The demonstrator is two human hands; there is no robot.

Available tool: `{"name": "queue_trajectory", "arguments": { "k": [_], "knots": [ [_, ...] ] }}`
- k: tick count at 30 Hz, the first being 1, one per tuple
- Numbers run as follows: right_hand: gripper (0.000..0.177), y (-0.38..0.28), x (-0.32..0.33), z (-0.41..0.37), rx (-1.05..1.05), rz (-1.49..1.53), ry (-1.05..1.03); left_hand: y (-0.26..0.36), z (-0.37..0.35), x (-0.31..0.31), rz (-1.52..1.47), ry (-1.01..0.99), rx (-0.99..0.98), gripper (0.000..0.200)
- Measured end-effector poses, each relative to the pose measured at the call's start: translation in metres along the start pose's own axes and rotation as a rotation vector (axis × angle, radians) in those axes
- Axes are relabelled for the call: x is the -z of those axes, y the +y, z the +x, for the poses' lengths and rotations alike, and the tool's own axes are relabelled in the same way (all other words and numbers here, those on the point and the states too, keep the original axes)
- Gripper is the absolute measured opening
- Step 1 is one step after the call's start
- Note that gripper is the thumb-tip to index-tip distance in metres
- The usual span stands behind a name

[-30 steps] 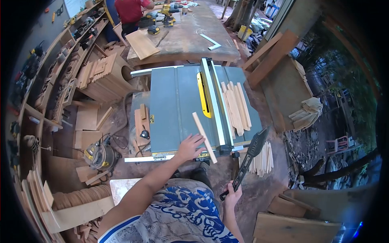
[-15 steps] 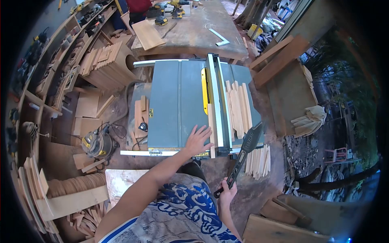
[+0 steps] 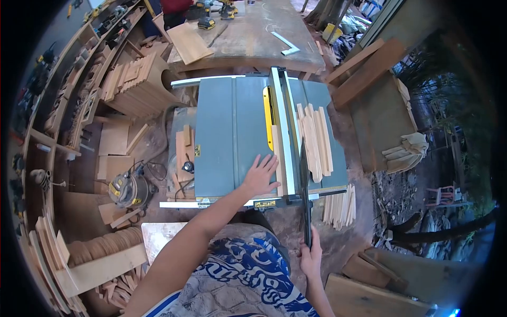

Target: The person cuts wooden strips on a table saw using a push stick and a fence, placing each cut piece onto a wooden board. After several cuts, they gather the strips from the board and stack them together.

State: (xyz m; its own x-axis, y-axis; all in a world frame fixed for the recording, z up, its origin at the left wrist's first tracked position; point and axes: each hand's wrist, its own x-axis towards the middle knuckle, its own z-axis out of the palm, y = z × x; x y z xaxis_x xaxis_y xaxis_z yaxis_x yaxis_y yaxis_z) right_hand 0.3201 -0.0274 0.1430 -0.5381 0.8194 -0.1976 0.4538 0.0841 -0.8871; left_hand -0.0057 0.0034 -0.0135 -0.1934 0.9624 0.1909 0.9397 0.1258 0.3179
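Observation:
My left hand (image 3: 260,174) lies flat with fingers spread on the grey top of the table saw (image 3: 216,132). Its fingertips and thumb touch a narrow wood strip (image 3: 282,171), which lies along the silver rip fence (image 3: 288,153). Just ahead is the yellow blade insert (image 3: 268,119). My right hand (image 3: 310,252) is closed around the handle of a black push stick (image 3: 304,193), held nearly edge-on to me right of the fence. Several cut strips (image 3: 316,142) lie on the saw top beyond the fence.
More strips (image 3: 339,208) are stacked below the saw's right side. A workbench (image 3: 248,45) with a square (image 3: 285,43) and drills stands behind. At left are a shop vacuum (image 3: 129,190), stacked boards (image 3: 134,84) and shelving. A person in red is partly visible at the far bench.
The push stick has swung from leaning right to nearly upright and moved left, closer to the fence. The wood strip has slid forward, and my left hand has shifted slightly forward with it.

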Motion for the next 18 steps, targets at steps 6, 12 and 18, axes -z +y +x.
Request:
{"name": "queue_trajectory", "arguments": {
  "k": [6,12,18],
  "knots": [
    [0.067,-0.040,-0.012,-0.049,-0.183,-0.117,-0.001,-0.013,0.007,-0.003,-0.038,0.030,-0.033,0.089],
    [0.066,-0.026,-0.013,-0.090,0.036,-0.516,-0.076,-0.015,0.008,-0.005,0.004,0.056,-0.055,0.085],
    [0.072,-0.024,-0.032,-0.088,-0.111,-0.644,-0.122,-0.021,0.013,-0.006,0.003,0.076,-0.051,0.084]
  ]
}}
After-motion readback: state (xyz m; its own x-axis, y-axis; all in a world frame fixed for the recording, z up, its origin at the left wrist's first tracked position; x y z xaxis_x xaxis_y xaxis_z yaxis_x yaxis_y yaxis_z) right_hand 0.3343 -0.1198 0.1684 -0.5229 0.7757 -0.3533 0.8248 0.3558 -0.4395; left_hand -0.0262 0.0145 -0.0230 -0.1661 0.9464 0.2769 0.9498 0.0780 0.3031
